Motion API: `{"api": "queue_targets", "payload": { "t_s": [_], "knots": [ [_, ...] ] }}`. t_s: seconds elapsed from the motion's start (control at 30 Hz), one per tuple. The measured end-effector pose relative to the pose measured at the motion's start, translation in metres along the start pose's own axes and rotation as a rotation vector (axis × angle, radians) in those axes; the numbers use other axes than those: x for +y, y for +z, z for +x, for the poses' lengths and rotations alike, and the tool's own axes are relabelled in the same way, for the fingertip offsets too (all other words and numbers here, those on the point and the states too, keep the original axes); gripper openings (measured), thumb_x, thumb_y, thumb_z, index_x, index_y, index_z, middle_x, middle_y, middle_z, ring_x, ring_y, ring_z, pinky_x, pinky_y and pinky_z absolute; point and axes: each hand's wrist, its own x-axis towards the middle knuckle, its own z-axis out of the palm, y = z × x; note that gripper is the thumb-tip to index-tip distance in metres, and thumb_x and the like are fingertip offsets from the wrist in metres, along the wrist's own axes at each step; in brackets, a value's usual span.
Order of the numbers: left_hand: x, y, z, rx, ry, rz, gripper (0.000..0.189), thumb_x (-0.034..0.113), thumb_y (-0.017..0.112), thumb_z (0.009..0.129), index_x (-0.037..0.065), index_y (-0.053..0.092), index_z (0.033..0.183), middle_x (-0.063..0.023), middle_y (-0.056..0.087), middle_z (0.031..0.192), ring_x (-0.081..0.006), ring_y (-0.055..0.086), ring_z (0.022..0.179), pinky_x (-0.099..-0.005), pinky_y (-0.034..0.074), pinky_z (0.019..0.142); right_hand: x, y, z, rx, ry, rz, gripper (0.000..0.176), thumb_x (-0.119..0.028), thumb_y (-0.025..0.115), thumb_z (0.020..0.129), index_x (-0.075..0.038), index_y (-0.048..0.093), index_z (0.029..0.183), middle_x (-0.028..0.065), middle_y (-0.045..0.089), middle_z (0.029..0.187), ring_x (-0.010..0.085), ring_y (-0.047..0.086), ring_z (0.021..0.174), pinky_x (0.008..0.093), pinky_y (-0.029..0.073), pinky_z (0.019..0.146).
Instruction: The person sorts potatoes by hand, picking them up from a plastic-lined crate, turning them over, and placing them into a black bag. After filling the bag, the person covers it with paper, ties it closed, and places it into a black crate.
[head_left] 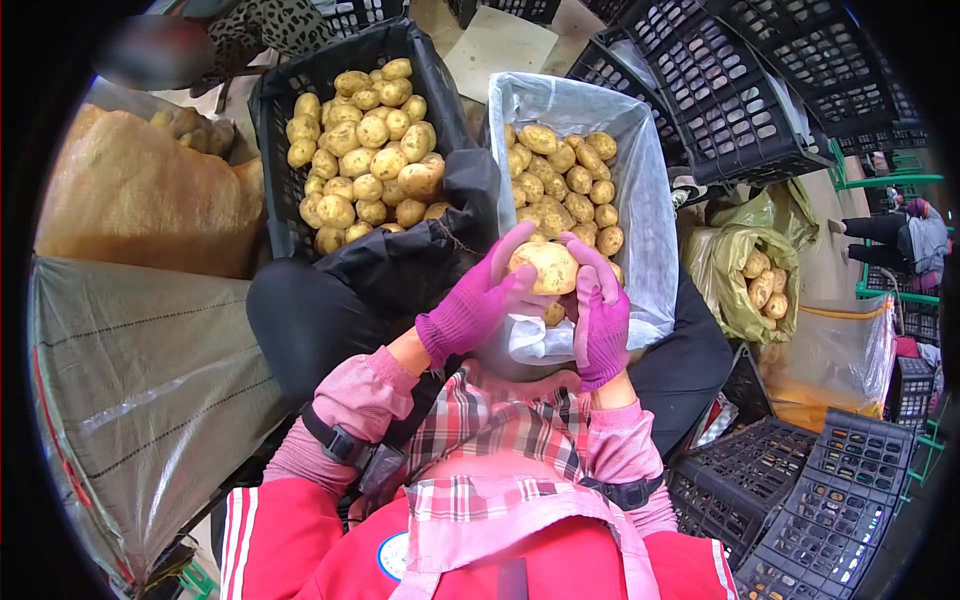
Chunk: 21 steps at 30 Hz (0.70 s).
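In the middle of the frame, a potato is held up between two hands in purple gloves. The left hand is partly curled, its fingers and thumb against the left side of the potato. The right hand is half open, bent around the right side, its fingers reaching the potato's edge. Both are above the near end of a crate with a whitish liner, which spreads over its rim. Inside that crate lies a heap of potatoes, some hidden by the hands.

To its left, in the upper middle of the frame, stands a black crate piled with loose potatoes. Black fabric hangs over its near right corner. At the right of the frame, a yellow-green bag stands open with potatoes inside.

Stacked black crates fill the upper right, and more crates lie at the lower right. At the left, an orange-tan sack sits above a greyish plastic sheet. A person is bent forward at the far right, and part of another person in spotted clothing shows at the upper left.
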Motion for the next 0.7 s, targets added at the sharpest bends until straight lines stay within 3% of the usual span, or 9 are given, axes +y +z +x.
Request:
{"api": "queue_targets", "payload": {
  "t_s": [0.2, 0.23, 0.37, 0.43, 0.53, 0.57, 0.63, 0.7],
  "knots": [
    [0.009, -0.002, -0.001, 0.043, 0.106, 0.007, 0.057, 0.042, 0.046, 0.102, 0.003, 0.04, 0.143, -0.0132, 0.055, 0.127, -0.0227, 0.062, 0.11, -0.0351, 0.056, 0.091, -0.013, 0.013, -0.003, -0.028, -0.091, -0.222, 0.057, -0.04, 0.058, 0.097, 0.0, 0.049, 0.136, 0.0148, 0.056, 0.132, 0.0218, 0.053, 0.121, 0.0331, 0.041, 0.103],
    [0.008, -0.004, -0.001, 0.036, 0.05, -0.08, 0.057, 0.042, 0.046, 0.102, 0.003, 0.041, 0.143, -0.0129, 0.055, 0.127, -0.0231, 0.062, 0.11, -0.0356, 0.056, 0.091, -0.015, 0.014, -0.002, -0.035, -0.084, -0.257, 0.057, -0.04, 0.059, 0.096, 0.0, 0.049, 0.136, 0.0145, 0.057, 0.131, 0.0216, 0.054, 0.12, 0.033, 0.041, 0.102],
    [0.015, -0.003, -0.005, 0.047, -0.144, -0.228, 0.055, 0.041, 0.049, 0.101, 0.005, 0.039, 0.141, -0.0109, 0.052, 0.126, -0.0241, 0.063, 0.106, -0.0386, 0.058, 0.088, 0.002, 0.01, -0.001, -0.012, 0.005, -0.17, 0.045, -0.029, 0.054, 0.1, 0.0, 0.051, 0.134, 0.0141, 0.062, 0.123, 0.0202, 0.06, 0.111, 0.03, 0.046, 0.096],
    [0.013, 0.001, -0.006, 0.114, -0.071, -0.126, 0.054, 0.041, 0.049, 0.1, 0.005, 0.041, 0.139, -0.0112, 0.054, 0.125, -0.025, 0.064, 0.105, -0.0388, 0.058, 0.088, 0.008, 0.008, 0.003, 0.004, 0.016, -0.129, 0.039, -0.024, 0.05, 0.103, 0.001, 0.052, 0.133, 0.0144, 0.063, 0.121, 0.0184, 0.064, 0.104, 0.0285, 0.051, 0.089],
    [0.018, -0.013, 0.003, 0.4, 0.013, -0.284, 0.047, 0.035, 0.049, 0.101, 0.003, 0.044, 0.136, -0.0123, 0.056, 0.124, -0.0263, 0.063, 0.107, -0.0383, 0.057, 0.09, 0.01, 0.003, 0.006, 0.09, 0.129, 0.154, 0.039, -0.024, 0.051, 0.102, 0.001, 0.053, 0.131, 0.0157, 0.063, 0.12, 0.0218, 0.065, 0.101, 0.0321, 0.053, 0.087],
    [0.009, -0.03, 0.009, 0.469, 0.194, -0.384, 0.044, 0.031, 0.049, 0.101, 0.002, 0.046, 0.133, -0.0144, 0.057, 0.124, -0.0279, 0.064, 0.107, -0.0385, 0.057, 0.09, 0.012, -0.002, 0.008, 0.11, 0.137, 0.132, 0.039, -0.024, 0.051, 0.102, 0.001, 0.053, 0.131, 0.0153, 0.063, 0.12, 0.0216, 0.065, 0.1, 0.0317, 0.053, 0.086],
    [0.011, -0.065, 0.013, 0.711, 0.235, -0.57, 0.042, 0.029, 0.048, 0.102, 0.0, 0.046, 0.132, -0.0158, 0.058, 0.123, -0.0289, 0.064, 0.106, -0.0377, 0.056, 0.093, 0.018, -0.015, 0.011, 0.154, 0.159, 0.079, 0.039, -0.024, 0.052, 0.101, 0.001, 0.053, 0.131, 0.0147, 0.063, 0.12, 0.0212, 0.066, 0.099, 0.031, 0.053, 0.085],
    [0.008, -0.071, 0.009, 0.806, 0.121, -0.547, 0.043, 0.03, 0.047, 0.103, -0.001, 0.045, 0.134, -0.0165, 0.059, 0.125, -0.0282, 0.065, 0.104, -0.0364, 0.055, 0.094, 0.033, -0.032, 0.017, 0.149, 0.194, 0.016, 0.035, -0.02, 0.053, 0.1, 0.0, 0.056, 0.128, 0.0139, 0.064, 0.118, 0.02, 0.066, 0.099, 0.0297, 0.052, 0.085]
  ]
}}
